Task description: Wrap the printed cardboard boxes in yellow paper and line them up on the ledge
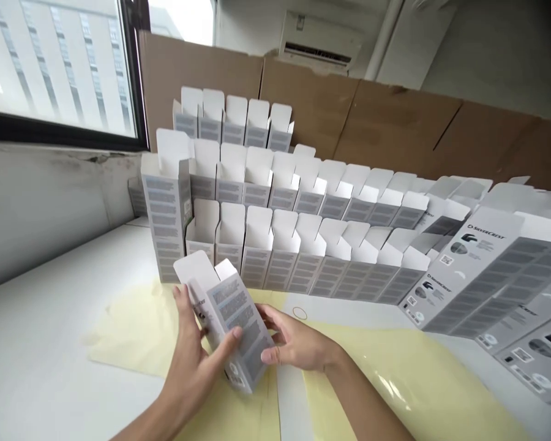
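Note:
A grey and white printed carton (239, 309) is tilted between my two hands, its top flaps standing open. My left hand (197, 355) grips its left side, with the thumb across the printed front face. On the right edge of the carton, my right hand (291, 340) closes its thumb and fingers, some of which are hidden behind it. The carton is held above yellow sheeting (257, 416) on the white table. Just behind it stand rows of similar open-topped cartons (257, 245).
A taller carton stack (165, 214) stands at the rows' left end. SilverCrest-printed cartons (459, 263) fill the right side. A rubber band (299, 313) lies on the white table (50, 343). Glossy yellow sheeting (395, 373) spreads at right. Brown cardboard (312, 104) stands behind.

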Demonstrator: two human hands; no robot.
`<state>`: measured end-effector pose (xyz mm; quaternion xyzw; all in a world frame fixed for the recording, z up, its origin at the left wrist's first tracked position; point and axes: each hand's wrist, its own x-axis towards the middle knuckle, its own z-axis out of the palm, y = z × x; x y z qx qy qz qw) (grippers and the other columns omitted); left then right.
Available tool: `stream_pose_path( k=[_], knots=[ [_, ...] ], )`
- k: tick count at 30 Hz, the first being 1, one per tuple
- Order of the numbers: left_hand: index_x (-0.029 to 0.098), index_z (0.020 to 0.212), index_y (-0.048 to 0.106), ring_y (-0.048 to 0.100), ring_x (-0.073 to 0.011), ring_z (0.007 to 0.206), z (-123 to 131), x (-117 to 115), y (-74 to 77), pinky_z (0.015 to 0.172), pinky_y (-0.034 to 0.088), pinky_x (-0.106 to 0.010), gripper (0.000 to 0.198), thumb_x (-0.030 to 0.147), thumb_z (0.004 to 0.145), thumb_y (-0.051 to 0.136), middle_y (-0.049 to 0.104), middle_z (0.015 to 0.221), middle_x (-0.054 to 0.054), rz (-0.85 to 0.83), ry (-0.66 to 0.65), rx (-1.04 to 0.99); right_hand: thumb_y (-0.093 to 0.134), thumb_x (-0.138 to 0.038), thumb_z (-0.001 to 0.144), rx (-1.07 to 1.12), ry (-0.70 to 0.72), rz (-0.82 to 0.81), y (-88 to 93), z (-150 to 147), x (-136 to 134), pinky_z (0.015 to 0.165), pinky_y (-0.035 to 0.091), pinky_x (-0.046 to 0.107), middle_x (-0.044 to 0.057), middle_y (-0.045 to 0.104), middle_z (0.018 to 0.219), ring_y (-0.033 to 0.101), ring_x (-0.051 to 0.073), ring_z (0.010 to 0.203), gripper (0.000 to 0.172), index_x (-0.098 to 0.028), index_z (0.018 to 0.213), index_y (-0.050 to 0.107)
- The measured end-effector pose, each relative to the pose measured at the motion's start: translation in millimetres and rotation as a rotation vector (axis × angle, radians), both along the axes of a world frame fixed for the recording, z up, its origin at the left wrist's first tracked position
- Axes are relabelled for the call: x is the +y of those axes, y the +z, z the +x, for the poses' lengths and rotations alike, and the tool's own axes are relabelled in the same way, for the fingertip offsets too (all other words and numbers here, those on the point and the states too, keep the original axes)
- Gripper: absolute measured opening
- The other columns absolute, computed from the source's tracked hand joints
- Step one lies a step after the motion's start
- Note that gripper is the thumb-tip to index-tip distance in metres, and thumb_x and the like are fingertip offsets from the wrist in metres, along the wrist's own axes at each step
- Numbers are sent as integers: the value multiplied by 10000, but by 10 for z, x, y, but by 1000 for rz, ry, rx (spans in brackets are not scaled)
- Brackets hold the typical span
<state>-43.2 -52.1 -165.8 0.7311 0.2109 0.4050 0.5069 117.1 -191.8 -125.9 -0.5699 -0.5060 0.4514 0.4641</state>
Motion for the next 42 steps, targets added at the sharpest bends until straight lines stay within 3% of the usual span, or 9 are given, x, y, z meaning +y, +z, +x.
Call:
stream_pose_path(
  k=[2, 5, 9, 13, 19, 26, 30, 35, 42],
  knots=[
    [331, 1510, -143, 487, -334, 1280, 5, -41, -51, 955, 510, -484, 1047, 447, 828, 644, 259, 1546, -154, -93, -124, -7, 799, -338, 710, 36, 24, 10, -16, -1, 5, 1011, 425, 427, 116, 481, 1379, 464, 275, 1262, 853, -251, 1439, 365],
    [346, 1516, -102, 502, -301, 1273, 14, -49, -110, 973, 509, -448, 1008, 426, 837, 638, 347, 1510, -124, -63, -230, -25, 844, -321, 640, 48, 45, 28, -11, -18, 15, 1009, 424, 432, 114, 499, 1358, 503, 277, 1220, 934, -243, 1436, 363],
    [346, 1528, -23, 444, -310, 1322, -7, -11, -130, 981, 504, -437, 964, 398, 832, 642, 301, 1537, -113, 42, -311, -79, 837, -334, 647, 51, -20, 122, 53, -67, 23, 990, 432, 434, 110, 498, 1358, 532, 275, 1185, 892, -257, 1411, 385],
    [336, 1509, 225, 262, -361, 1419, -48, 6, -126, 989, 494, -425, 800, 379, 828, 643, 116, 1599, -84, 160, -344, -120, 800, -394, 689, 75, -129, 193, 126, -103, 22, 966, 439, 445, 115, 558, 1285, 568, 277, 1129, 747, -233, 1332, 456],
    [313, 1483, 293, 288, -355, 1410, -41, 47, -152, 1023, 465, -456, 732, 327, 834, 632, 256, 1555, -116, 259, -373, -240, 784, -408, 707, 92, -121, 234, 202, -147, 34, 927, 475, 446, 117, 576, 1256, 575, 282, 1124, 754, -238, 1340, 412],
    [302, 1469, 291, 324, -325, 1399, 18, 184, -130, 1035, 453, -472, 671, 315, 863, 580, 306, 1531, -116, 226, -272, -305, 815, -486, 645, -211, -601, 276, 271, -370, 182, 830, 530, 397, 136, 289, 1505, 545, 271, 1144, 1050, -340, 1453, 160],
    [297, 1481, 281, 306, -320, 1409, 23, 241, -112, 1095, 376, -505, 708, 292, 846, 594, 304, 1533, -114, 279, -207, -318, 712, -532, 754, -265, -627, 263, 361, -479, 246, 798, 536, 363, 127, 313, 1490, 598, 218, 1030, 889, -356, 1443, 178],
    [268, 1502, 261, 288, -321, 1416, 34, 270, -148, 1127, 330, -502, 783, 213, 797, 595, 265, 1547, -121, 400, -170, -296, 540, -533, 885, -546, -563, 101, 513, -479, 246, 759, 510, 316, 101, 433, 1365, 615, 183, 913, 416, -265, 1202, 511],
    [267, 1509, 231, 303, -337, 1404, 21, 268, -148, 1100, 356, -520, 830, 163, 762, 577, 253, 1544, -139, 447, -143, -294, 509, -518, 910, -465, -455, 11, 629, -499, 251, 781, 470, 333, 50, 635, 915, 593, 207, 866, 340, -218, 1067, 527]
  ],
)
